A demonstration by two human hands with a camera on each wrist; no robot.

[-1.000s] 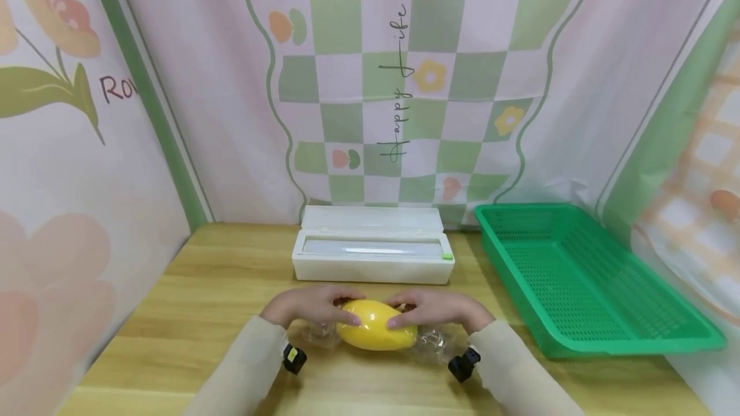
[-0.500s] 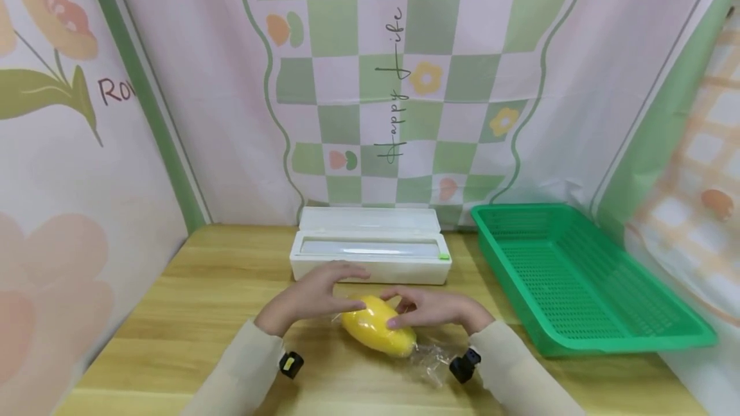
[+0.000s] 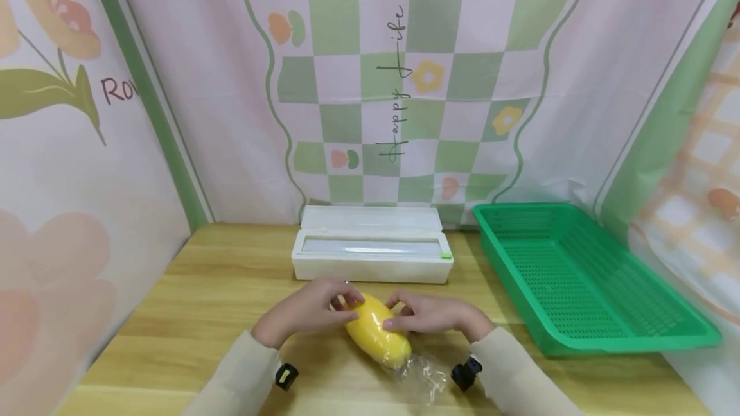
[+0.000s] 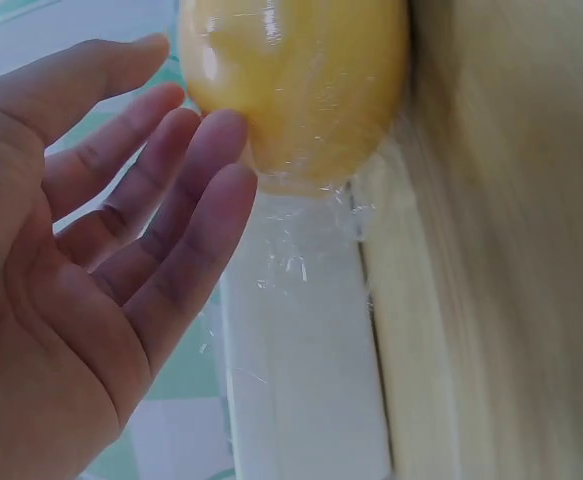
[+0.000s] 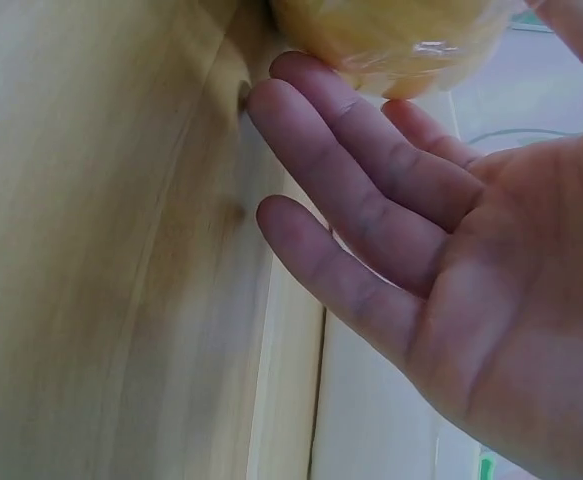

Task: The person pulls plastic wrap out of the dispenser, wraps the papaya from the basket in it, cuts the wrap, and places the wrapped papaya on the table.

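Wrist cams: yellow item [image 3: 378, 334] cropped in both; R hand [image 3: 433, 313] loses its thumb tip
Table [image 3: 202, 313]: wood runs left; white box [image 3: 372, 268] just far of hands, green basket [image 3: 636, 344] right, apart
L hand [image 3: 312, 307]: fingers loosely bent, slightly spread, tips at item's far-left end
R hand: thumb on top, fingers right side, holding item
Yellow item: btwn hands, slanting near-right, crumpled film [image 3: 426, 381] at near end
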